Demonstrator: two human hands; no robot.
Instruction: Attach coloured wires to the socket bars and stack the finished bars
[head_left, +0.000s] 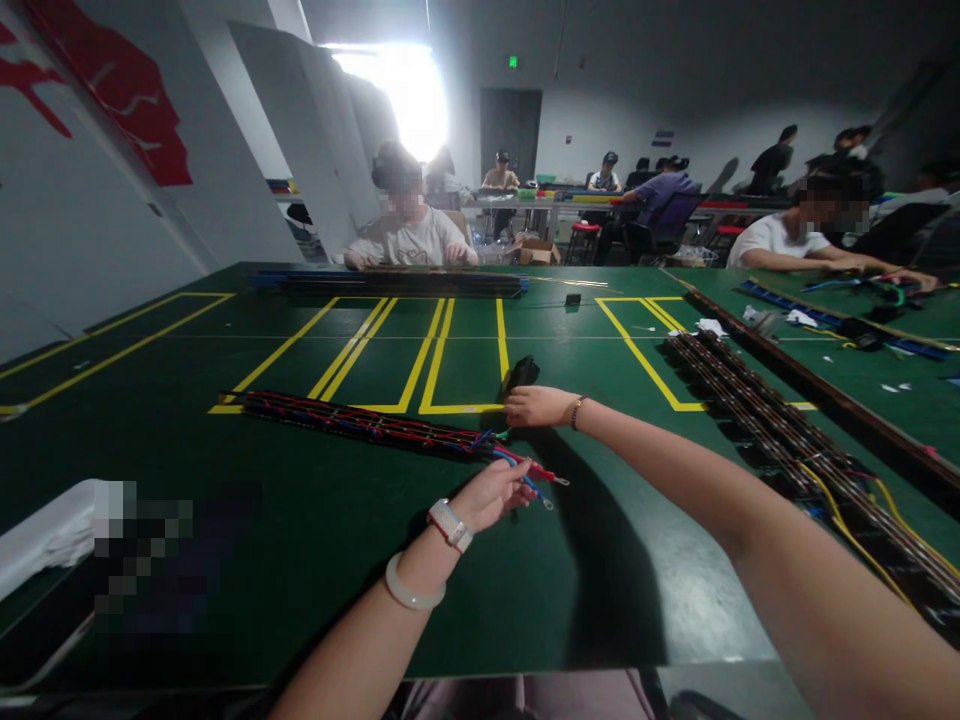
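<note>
A long bundle of red, blue and black wires [360, 422] lies across the green table [300, 540], its loose ends with metal terminals pointing right. My left hand [491, 492] is closed in a pinch on the red and blue wire ends [536, 475]. My right hand [536, 406] reaches over the bundle's end with its fingers curled, touching the wires near a small black object [520, 374]. What, if anything, sits in the right fingers is hidden.
Yellow tape lines [435, 370] mark boxes on the table. A long dark wire harness rail [795, 440] runs along the right side, and another rail [390, 283] lies at the far edge. Several people sit working across the table and farther back.
</note>
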